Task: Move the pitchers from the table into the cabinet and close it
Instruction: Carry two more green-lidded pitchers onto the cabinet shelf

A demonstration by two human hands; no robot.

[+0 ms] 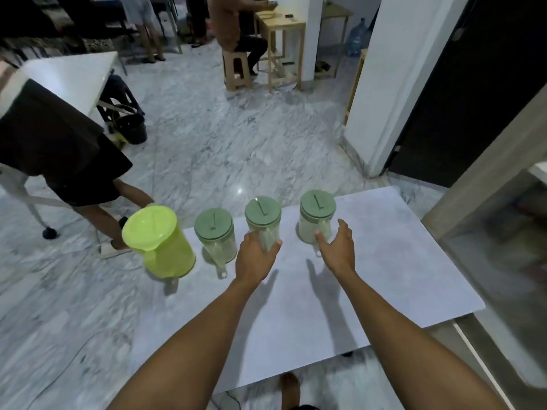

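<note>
Nearest the camera, at the bottom of the frame, two bare forearms reach forward over a white table (384, 261) that fills the lower centre and right. One bare foot shows below the table's near edge.

Further up, the left hand (256, 257) is wrapped around the lower body of the second clear pitcher (263, 223), thumb on one side and fingers on the other. The right hand (337, 247) is spread open, fingers apart, just beside the third clear pitcher (316, 218); whether the fingertips touch it cannot be told.

Along the far edge of the table stand four pitchers in a row. Three are clear with dull green lids: the two already named and the first clear pitcher (214, 233), left of centre, untouched, its handle pointing toward the camera. The fourth, the yellow-green pitcher (161, 241), sits at the table's left corner, has no lid, and looks tilted in this wide view.

Beyond the table lies a grey marbled floor. At the left of the frame a person in dark shorts (59, 149) bends over near the yellow-green pitcher, beside another white table (74, 75). At the right edge a pale panel (485, 173) angles upward; whether it belongs to the cabinet cannot be told.

Farthest off, in the upper centre, one person sits on a stool (236, 69) at a wooden table (284, 28), another stands in the upper left, and one water jug (356, 38) rests behind a white pillar (393, 69).
</note>
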